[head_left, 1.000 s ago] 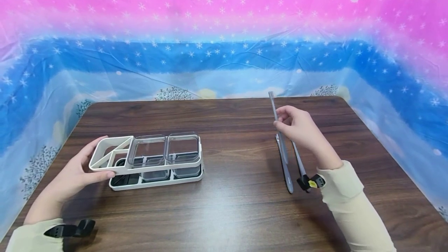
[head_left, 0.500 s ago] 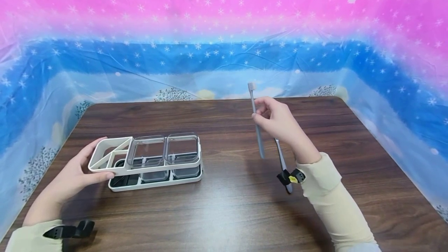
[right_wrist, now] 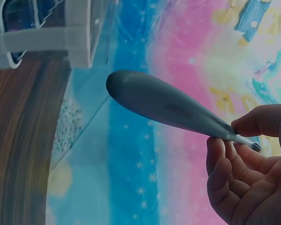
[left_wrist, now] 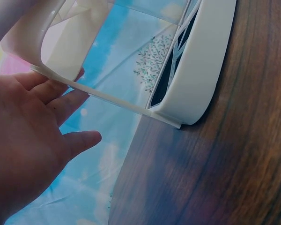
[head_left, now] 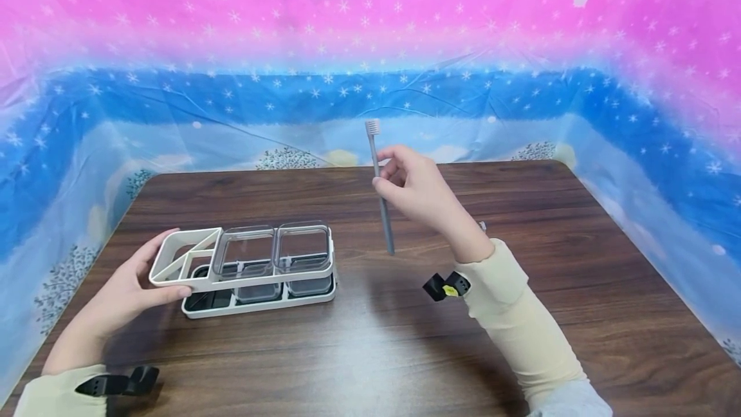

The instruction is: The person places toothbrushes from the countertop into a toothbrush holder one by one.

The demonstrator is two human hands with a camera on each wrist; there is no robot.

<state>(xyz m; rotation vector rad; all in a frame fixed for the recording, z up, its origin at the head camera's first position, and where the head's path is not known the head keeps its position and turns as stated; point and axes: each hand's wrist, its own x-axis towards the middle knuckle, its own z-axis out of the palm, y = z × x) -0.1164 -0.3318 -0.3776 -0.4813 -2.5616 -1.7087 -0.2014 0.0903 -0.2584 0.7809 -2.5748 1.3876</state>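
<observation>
Toothbrush (head_left: 380, 192) upright in our right hand (head_left: 418, 192), pinched in a narrow grip above the worktop (head_left: 370, 340), right of the white organizer (head_left: 255, 262), our left hand (head_left: 124, 288) gripping the organizer's left end.

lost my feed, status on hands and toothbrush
Left hand grips white holder end. Right hand pinches grey toothbrush upright, above table, right of holder. Nothing between.
</observation>
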